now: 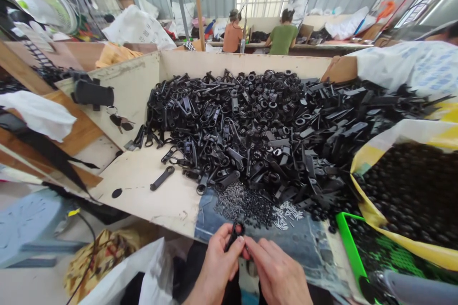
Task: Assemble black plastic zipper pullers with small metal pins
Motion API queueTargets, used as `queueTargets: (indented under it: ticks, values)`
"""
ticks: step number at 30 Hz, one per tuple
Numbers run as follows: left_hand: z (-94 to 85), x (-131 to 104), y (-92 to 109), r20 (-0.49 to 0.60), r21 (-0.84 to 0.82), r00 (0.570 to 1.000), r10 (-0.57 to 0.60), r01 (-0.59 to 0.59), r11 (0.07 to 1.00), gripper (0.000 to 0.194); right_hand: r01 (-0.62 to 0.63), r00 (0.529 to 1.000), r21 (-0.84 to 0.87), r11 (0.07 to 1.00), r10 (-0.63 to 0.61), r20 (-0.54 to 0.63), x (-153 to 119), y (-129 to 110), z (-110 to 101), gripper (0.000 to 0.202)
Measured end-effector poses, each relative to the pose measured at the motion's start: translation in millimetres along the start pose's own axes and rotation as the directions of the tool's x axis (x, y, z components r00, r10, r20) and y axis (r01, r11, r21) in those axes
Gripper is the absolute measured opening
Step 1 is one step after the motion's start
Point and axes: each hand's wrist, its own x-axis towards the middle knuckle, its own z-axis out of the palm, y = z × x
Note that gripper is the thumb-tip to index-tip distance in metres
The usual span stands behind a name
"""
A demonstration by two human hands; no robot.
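- Workbench (143, 181), pale board with raised walls, fills the frame; two people sit with their backs to you at twelve o'clock, and a co-worker's sleeve (404, 64) leans in at two o'clock.
- Heap of black plastic parts (265, 128) spreads across the bench from ten to three o'clock. Draw from its near edge, where loose pieces lie single, so you do not drag a tangle toward you.
- Yellow sack (393, 138) of small dark pieces sits at four o'clock, with a green tray (345, 243) just beside it. Keep your right elbow in so it stays off the sack's rim.
- Scatter of tiny pins (246, 205), dark and silver, lies at six o'clock on a blue cloth (214, 214), just ahead of your hands. Pick one at a time.
- Left hand (214, 267) and right hand (275, 271) meet at six o'clock, below the bench edge.
- Black clip (235, 232) is pinched upright between your left thumb and forefinger; the right fingertips close narrow against its lower end. In my judgement a steadier left grip, low on the piece, will let the right hand seat its part squarely; whether that hand holds a pin I cannot tell.
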Motion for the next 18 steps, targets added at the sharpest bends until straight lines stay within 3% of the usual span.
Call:
queueTargets:
  ticks: [5, 10, 13, 16, 18]
  values:
    - [1.1, -2, 2, -0.001, 0.009, 0.999, -0.047, 0.047, 0.999, 0.050, 0.000, 1.000, -0.070, 0.998, 0.001, 0.016, -6, -2, 11, 0.040]
    - [4.3, -1, 9, -0.046, -0.023, 0.996, -0.076, 0.075, 0.997, 0.053, -0.114, 0.994, -0.118, 0.987, 0.113, -0.011, 8, -15, 5, 0.039]
    - [1.0, 0, 12, -0.037, -0.063, 0.997, -0.075, 0.072, 0.995, 0.055, -0.173, 0.981, 0.098, 0.980, 0.162, 0.110, 20, -10, -13, 0.027]
    - [-3.8, -4, 17, -0.037, -0.140, 0.991, -0.130, 0.123, 0.982, 0.051, -0.276, 0.959, 0.355, 0.893, 0.230, 0.166, 27, 6, -37, 0.024]
    - [-4.2, -8, 22, -0.038, -0.181, 0.982, -0.187, 0.177, 0.967, 0.050, -0.396, 0.918, 0.309, 0.865, 0.371, 0.140, 33, 20, -51, 0.029]
